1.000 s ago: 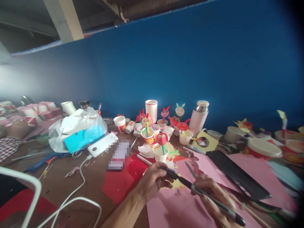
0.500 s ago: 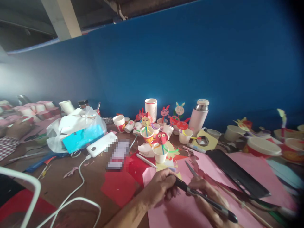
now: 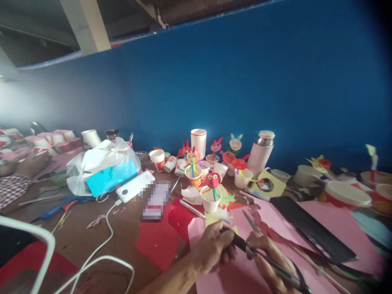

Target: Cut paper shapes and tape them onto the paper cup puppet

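Clearly, part of the paper work looks complete: a red round paper face [image 3: 213, 180] stands on coloured strips in an upright white paper cup [image 3: 210, 204]. Behind that cup are more that look finished, among them a yellow eared paper face [image 3: 193, 158], a pink eared paper face [image 3: 216, 145] and a pale green rabbit-like paper face [image 3: 235, 143], all with drawn features.

In front of the cup and to its right, the left hand [image 3: 216, 245] pinches the dark end of a black-and-silver marker [image 3: 240, 243], while the right hand [image 3: 266, 255] is closed round its barrel. Whether the cap is on cannot be told. Beneath both hands lies a large pink paper sheet [image 3: 235, 275]; its visible part shows no clear drawing or cut shape, so any work on it seems unstarted, though the hands hide some. A pointed metal blade [image 3: 251, 221] shows right of the cup, its other end hidden by the right hand.

Loose red paper [image 3: 157, 245] lies left of the cup, and a yellow card with a round hole [image 3: 278, 187] lies to its right, both apparently unused or leftover.
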{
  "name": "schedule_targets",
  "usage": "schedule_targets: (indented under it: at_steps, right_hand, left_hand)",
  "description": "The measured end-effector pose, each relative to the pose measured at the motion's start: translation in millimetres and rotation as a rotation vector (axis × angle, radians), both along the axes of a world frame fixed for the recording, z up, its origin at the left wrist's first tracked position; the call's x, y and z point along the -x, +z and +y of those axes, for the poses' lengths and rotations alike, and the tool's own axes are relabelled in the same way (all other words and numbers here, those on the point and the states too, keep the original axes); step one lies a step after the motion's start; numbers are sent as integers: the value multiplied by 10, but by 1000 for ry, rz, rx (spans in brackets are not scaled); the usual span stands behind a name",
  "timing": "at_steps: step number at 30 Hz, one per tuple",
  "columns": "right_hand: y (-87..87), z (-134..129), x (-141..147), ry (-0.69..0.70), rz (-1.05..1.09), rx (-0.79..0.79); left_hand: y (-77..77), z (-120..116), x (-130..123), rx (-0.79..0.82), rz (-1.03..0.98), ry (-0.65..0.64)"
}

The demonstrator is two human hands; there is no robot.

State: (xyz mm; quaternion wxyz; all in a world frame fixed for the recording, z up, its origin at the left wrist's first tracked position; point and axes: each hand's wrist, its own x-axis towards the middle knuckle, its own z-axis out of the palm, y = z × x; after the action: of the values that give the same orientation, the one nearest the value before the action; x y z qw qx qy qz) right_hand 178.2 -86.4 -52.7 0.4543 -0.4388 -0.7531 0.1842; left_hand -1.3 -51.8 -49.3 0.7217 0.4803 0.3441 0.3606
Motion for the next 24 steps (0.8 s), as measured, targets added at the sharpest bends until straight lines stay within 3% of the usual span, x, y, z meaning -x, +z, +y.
schedule_targets:
  at_steps: [4,7,10,13,16,20,24]
  right_hand:
    - [133,24,-143,20,-54,-20]
    - [226,142,-280,-26,-189,-172]
    - [249,340,-371,-17,-514,-226]
    - [193,521,-383,-50,-807,-266]
    - [143,601,-346,-35,-930,-279]
    - [189,509,-244,-103,-923,-281]
    - [260,276,-44,-74,-826,-121]
  left_hand:
    - [144,40,18,-61,23,45]
    - [231,109,131,-128,32,285]
    - [250,195,256,-114,-58,480]
    - [243,247,310,-83,-127,485]
    - [246,261,316,-48,-147,446]
    - [249,268,340,-22,-163,448]
    - [222,258,344,-10,-150,439]
